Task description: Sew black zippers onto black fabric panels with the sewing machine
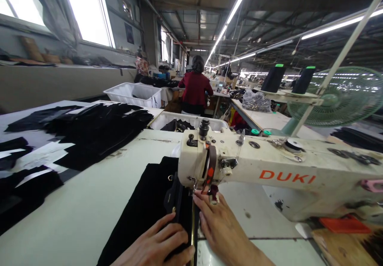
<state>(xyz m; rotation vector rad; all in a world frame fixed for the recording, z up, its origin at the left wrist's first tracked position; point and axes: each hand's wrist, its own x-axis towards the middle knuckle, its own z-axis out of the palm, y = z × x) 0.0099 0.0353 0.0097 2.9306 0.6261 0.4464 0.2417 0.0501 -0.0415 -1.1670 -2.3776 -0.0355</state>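
Observation:
A black fabric piece lies under the head of a white sewing machine, with a gold-coloured zipper running along its right side. It carries a dark tab with small lettering and a small metal ring. My left hand rests on the fabric left of the zipper, fingers apart and slightly bent. Close to the presser foot, my right hand lies with outstretched fingers at the fabric's right edge. The needle point is too small to make out.
Stacked black fabric pieces cover the table's left side. Behind the machine stands a white bin, with another white bin farther back. Thread cones and a green fan are at right. A person in red sits ahead.

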